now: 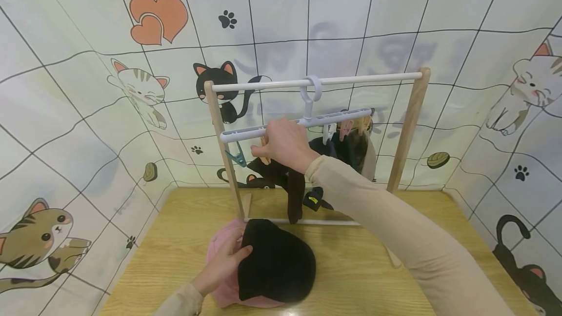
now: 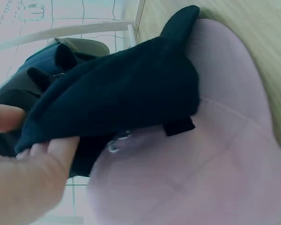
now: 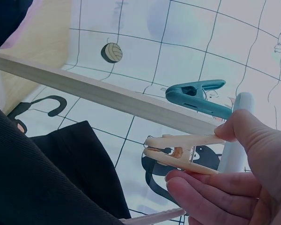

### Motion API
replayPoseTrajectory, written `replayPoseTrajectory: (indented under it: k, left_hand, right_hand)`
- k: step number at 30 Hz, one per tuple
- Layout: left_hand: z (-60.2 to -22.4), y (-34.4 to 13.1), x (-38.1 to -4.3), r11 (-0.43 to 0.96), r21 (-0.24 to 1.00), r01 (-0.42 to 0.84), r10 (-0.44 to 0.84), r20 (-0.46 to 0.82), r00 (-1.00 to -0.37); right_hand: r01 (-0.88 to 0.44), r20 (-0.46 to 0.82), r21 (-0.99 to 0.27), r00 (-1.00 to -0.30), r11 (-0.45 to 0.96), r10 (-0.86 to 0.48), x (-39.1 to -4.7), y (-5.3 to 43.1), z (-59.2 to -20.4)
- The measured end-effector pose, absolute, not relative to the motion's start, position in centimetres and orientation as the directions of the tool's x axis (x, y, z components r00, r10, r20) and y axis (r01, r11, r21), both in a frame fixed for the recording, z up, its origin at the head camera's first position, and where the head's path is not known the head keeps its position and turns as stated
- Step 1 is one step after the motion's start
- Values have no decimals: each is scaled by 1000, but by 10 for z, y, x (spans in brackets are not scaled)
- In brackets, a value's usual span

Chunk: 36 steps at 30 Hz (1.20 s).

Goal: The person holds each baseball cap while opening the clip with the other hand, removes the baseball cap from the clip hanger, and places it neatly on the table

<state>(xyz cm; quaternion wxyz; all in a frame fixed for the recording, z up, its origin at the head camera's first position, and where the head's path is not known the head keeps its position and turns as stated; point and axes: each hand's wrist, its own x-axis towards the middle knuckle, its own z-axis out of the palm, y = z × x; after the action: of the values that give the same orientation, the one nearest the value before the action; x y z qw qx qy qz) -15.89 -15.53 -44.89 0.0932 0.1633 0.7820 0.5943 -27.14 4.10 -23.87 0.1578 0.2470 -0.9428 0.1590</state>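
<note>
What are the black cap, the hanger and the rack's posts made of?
Black cap: probably cloth, matte, bending softly. Hanger: likely smooth plastic, pale with moulded-looking slots. Rack's posts: perhaps wood, smooth and tan, though mainly their colour suggests it.

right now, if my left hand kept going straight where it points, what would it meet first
The black cap your left hand already pinches. Past that, probably the rack's lower white bar, though depth is hard to judge.

One hanger [image 1: 338, 118], perhaps six clips [image 1: 239, 158]
</note>
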Motion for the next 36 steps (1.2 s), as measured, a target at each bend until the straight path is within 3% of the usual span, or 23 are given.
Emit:
replayPoseTrajectory:
  k: [3,7,12,21,29,36]
  left_hand:
    - [-451,-157,-158,265,962,69,279,-8,-960]
    - [-453,-158,-160,425,903,63,159,-6,-987]
    - [-454,-164,-162,541,838,75,106,20,-994]
    - [-457,-173,-159,651,757,61,136,-38,-990]
    - [-453,-175,-157,730,646,222,208,100,-973]
    - [-452,-178,-158,746,599,290,268,128,-955]
  right_hand:
    - [-515,370,-224,-830,827,-417,-271,41,-239]
    - [-508,356,-216,-836,834,-417,-270,40,-239]
    - [-507,347,-211,-838,836,-421,-269,40,-240]
    - [-499,353,-178,-837,848,-418,-266,40,-243]
    - [-476,459,-48,-791,878,-404,-263,38,-246]
    - [-527,531,-110,-748,843,-399,-268,45,-248]
